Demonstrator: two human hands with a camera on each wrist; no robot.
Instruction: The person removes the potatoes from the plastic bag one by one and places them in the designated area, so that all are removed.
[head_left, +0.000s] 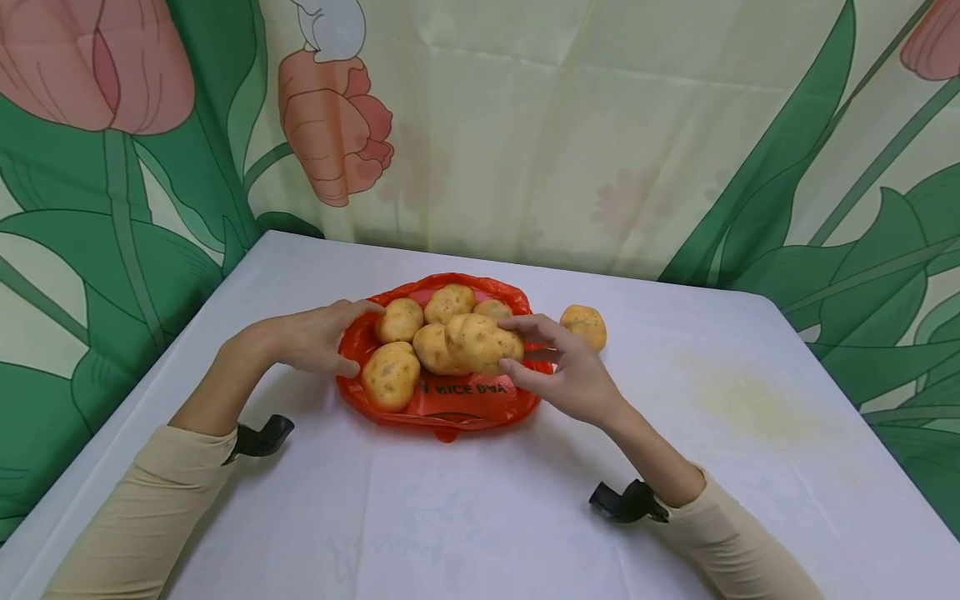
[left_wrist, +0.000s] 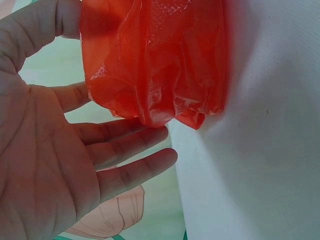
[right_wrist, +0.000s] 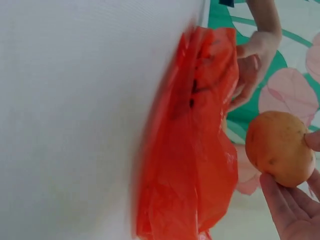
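My right hand (head_left: 573,379) pinches a potato (head_left: 482,342) between thumb and fingers, holding it over the right part of an opened red plastic bag (head_left: 472,408). In the right wrist view the held potato (right_wrist: 277,147) appears above the bag's rim. Several other potatoes (head_left: 391,377) sit inside the bag, one partly covered by the held one. At the bag's left rim is my left hand (head_left: 315,337), fingers spread and fairly straight. The left wrist view shows its fingers beside the bag's crumpled side (left_wrist: 160,60), with the thumb tip hidden behind the plastic.
One more potato (head_left: 585,323) lies on the white-covered table (head_left: 465,517), just right of the bag and behind my right hand. A curtain (head_left: 510,150) printed with tulips and leaves hangs behind the table. Black camera mounts (head_left: 262,435) are on both wrists.
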